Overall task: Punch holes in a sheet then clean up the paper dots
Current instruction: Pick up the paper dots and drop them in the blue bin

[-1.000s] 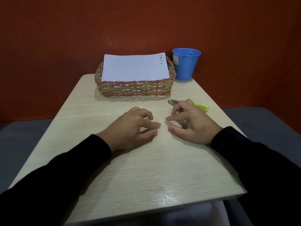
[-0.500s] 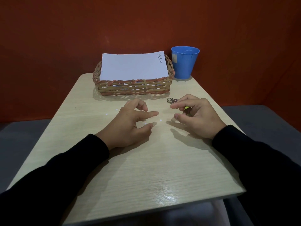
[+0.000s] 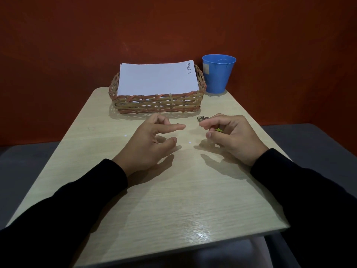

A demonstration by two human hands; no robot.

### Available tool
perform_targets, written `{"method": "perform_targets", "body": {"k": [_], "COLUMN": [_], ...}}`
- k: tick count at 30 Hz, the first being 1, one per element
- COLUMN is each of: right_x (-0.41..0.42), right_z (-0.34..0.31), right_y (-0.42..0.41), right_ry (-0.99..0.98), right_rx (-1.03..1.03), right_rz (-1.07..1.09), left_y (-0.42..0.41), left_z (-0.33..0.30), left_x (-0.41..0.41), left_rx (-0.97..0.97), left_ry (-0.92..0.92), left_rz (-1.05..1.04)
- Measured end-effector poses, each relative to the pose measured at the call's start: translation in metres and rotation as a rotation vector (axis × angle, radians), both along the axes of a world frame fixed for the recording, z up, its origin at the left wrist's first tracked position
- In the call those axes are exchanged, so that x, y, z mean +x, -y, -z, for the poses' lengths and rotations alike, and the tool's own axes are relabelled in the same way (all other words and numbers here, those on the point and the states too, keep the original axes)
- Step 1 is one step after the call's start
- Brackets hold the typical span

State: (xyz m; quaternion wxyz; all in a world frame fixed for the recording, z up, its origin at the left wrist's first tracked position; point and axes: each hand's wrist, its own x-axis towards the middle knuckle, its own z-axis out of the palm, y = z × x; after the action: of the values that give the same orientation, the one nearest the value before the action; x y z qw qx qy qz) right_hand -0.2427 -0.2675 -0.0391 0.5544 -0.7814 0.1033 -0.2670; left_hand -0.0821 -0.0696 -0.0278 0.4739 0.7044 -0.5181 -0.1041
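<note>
Two stray paper dots on the table, both hands raised just above it.

At centre left one paper dot point(image 3: 125, 135) lies left of the left hand point(image 3: 148, 144), which hangs loose and grasps nothing. The second dot point(image 3: 189, 142) sits mid-frame in the gap between the hands, about equally near both. The right hand point(image 3: 229, 136) curls thumb toward forefinger; whether it pinches anything I cannot tell. In the upper centre, the sheet point(image 3: 157, 79) in the basket point(image 3: 158, 104) reads "PAGE V".
</note>
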Motion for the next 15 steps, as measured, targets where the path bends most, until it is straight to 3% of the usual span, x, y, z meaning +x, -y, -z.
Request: {"method": "perform_targets", "body": {"k": [5,11,15], "right_x": [0.000,0.014,0.023], "right_z": [-0.002,-0.014,-0.031], "right_y": [0.000,0.005,0.018], "right_ry": [0.042,0.208,0.238], "right_rx": [0.081,0.344,0.384], "right_rz": [-0.006,-0.032,-0.072], "left_y": [0.004,0.025,0.056], "left_z": [-0.001,-0.017,-0.036], "left_x": [0.000,0.002,0.002], "left_rx": [-0.020,-0.101,-0.179], "left_ry": [-0.033,-0.051,-0.097], "left_rz": [-0.007,-0.008,-0.018]}}
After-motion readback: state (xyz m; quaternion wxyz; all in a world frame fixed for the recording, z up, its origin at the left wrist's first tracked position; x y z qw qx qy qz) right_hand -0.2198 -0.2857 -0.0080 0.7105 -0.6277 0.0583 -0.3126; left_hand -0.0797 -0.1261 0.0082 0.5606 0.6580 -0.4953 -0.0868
